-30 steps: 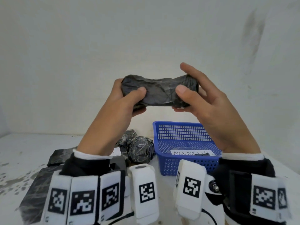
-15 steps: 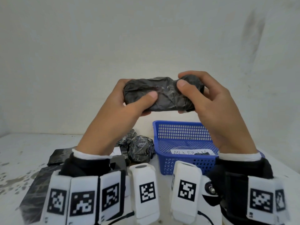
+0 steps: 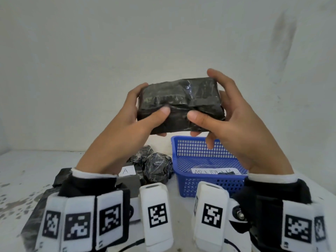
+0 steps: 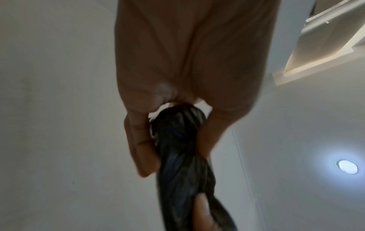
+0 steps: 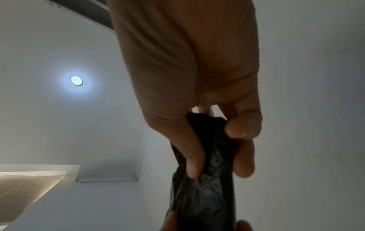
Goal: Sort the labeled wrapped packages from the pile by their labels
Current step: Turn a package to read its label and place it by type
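A black plastic-wrapped package (image 3: 180, 104) is held up in front of the wall, above the table. My left hand (image 3: 143, 110) grips its left end, thumb on the near face. My right hand (image 3: 214, 110) grips its right end, thumb on the near face and fingers over the top and behind. No label shows on the side facing me. In the left wrist view the package (image 4: 181, 148) sits between thumb and fingers; in the right wrist view the same package (image 5: 209, 171) is pinched likewise. More black wrapped packages (image 3: 156, 166) lie piled on the table below.
A blue plastic basket (image 3: 203, 180) stands at the right of the table with a handwritten paper label (image 3: 215, 171) inside. A white label marked A (image 3: 126, 170) lies on a dark package at left. Flat black packages (image 3: 61, 177) lie at the left near edge.
Both hands have rotated the package, so a broad flat face now points at me instead of the narrow crumpled edge. The hands stay at about the same height.
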